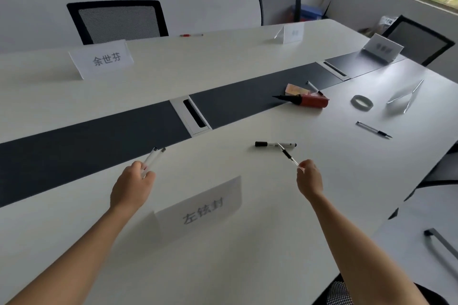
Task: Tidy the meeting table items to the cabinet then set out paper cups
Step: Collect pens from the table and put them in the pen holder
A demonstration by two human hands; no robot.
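Notably, left hand point(132, 186) clamped two markers point(153, 157); right hand point(309, 177) pinched a pen point(287, 156) by its end only, so it could slip free.

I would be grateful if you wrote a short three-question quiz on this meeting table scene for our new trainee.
1. True or false: the right hand is empty.
2. Which of these lies to the right of the red pump? A) tape roll B) paper cup C) laptop
3. How many white pens does the left hand grip?

Key: 1 false, it pinches a clear pen; 2 A; 3 two.
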